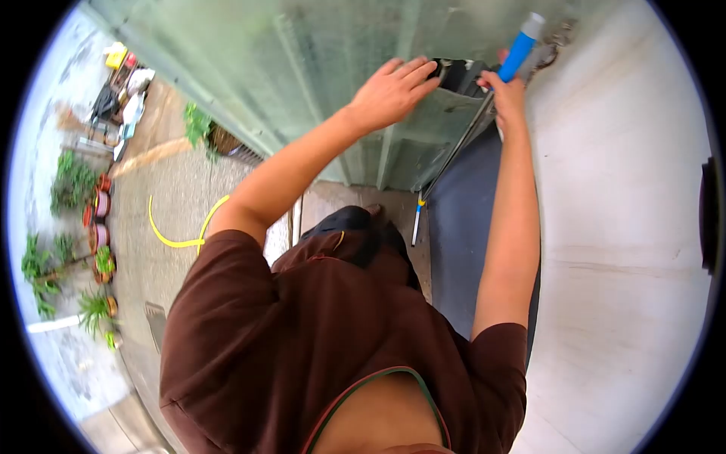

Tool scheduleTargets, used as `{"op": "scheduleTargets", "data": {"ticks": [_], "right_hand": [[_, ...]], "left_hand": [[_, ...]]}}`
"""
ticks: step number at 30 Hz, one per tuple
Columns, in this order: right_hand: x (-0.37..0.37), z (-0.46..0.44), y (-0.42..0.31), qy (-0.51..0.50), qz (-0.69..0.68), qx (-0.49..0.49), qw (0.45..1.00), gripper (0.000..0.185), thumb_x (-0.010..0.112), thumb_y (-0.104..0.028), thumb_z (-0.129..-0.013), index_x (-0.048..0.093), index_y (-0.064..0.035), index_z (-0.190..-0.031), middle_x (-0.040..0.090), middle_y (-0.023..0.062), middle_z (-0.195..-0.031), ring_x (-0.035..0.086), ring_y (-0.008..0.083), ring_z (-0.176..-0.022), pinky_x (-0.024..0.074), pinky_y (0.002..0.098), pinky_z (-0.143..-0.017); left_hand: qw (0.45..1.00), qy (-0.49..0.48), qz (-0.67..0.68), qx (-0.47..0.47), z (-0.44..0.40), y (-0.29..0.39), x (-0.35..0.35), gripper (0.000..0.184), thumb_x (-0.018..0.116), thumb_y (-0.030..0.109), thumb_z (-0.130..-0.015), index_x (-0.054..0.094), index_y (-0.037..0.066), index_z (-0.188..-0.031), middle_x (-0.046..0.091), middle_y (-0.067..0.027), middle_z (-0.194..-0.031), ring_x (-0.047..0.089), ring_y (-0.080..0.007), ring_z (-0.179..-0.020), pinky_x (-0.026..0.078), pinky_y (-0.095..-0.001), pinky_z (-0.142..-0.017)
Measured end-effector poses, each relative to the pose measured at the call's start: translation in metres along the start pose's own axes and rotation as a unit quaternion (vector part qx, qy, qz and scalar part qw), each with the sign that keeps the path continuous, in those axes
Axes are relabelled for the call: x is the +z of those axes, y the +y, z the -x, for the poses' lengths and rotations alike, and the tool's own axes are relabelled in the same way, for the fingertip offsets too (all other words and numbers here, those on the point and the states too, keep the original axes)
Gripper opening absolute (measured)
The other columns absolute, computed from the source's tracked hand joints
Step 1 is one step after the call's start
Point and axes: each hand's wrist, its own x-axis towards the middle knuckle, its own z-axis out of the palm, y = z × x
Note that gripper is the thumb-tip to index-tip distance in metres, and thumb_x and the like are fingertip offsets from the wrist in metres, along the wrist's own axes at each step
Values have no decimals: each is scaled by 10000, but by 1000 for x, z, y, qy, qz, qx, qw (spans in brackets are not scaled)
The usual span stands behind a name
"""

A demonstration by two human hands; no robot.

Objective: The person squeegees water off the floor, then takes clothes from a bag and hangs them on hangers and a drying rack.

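Observation:
My left hand (395,92) lies with its fingers apart on the green metal panel (340,68), its fingertips at the edge of a dark opening (458,77). To the right of that opening, my right hand (505,97) is closed around a pole with a blue handle (519,57). The thin shaft slants down and left along the panel toward the ground. Near its lower end is a short white stick (417,223) with a yellow and blue top. What lies inside the opening is too dark to make out.
A pale wall (612,227) rises at the right, with a dark grey board (465,227) beside my right arm. On the concrete ground (174,181) at the left lies a curved yellow strip (162,238). Potted plants (72,181) and piled items (121,106) stand farther left.

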Motion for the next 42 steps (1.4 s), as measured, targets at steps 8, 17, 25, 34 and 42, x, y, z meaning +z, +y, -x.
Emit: {"op": "scheduleTargets", "data": {"ticks": [8, 17, 25, 34, 42], "right_hand": [[14, 61, -3, -6, 45, -17, 999, 606, 615, -31, -833, 400, 43, -1394, 505, 131, -1368, 552, 100, -697, 467, 246, -692], [142, 156, -60, -123, 81, -28, 989, 502, 554, -90, -928, 387, 32, -1386, 608, 45, -799, 352, 27, -535, 358, 187, -539], [266, 184, -56, -10, 95, -89, 991, 274, 557, -78, -941, 558, 66, -1174, 440, -1, -616, 353, 50, -501, 328, 219, -468], [427, 220, -91, -85, -48, -154, 983, 259, 563, -257, -967, 507, -6, -938, 494, 53, -763, 431, 104, -611, 437, 275, -625], [537, 269, -98, -242, -183, -132, 944, 499, 516, -522, -939, 490, -23, -944, 481, 50, -763, 439, 121, -617, 445, 291, -637]], "left_hand": [[942, -172, -252, -143, 114, -70, -52, 642, 625, 470, -849, 423, 243, -1415, 177, -73, -1570, 157, -256, -1447, 256, -531, -1105], [979, -60, -86, -175, 139, -83, -27, 606, 690, 429, -775, 533, 253, -1333, 282, 8, -1543, 173, -210, -1449, 181, -516, -1148], [952, -164, 47, -255, 354, -68, -61, 591, 725, 281, -740, 554, 199, -1300, 264, -100, -1538, 214, -289, -1431, 254, -470, -1125], [781, -265, 75, -561, 608, -13, -147, 523, 724, 238, -770, 580, 158, -1267, 337, -172, -1478, 283, -358, -1388, 293, -451, -1112], [697, -206, 18, -687, 690, 29, -203, 465, 693, 255, -820, 588, 137, -1256, 400, -202, -1429, 365, -386, -1335, 339, -443, -1089]]}}
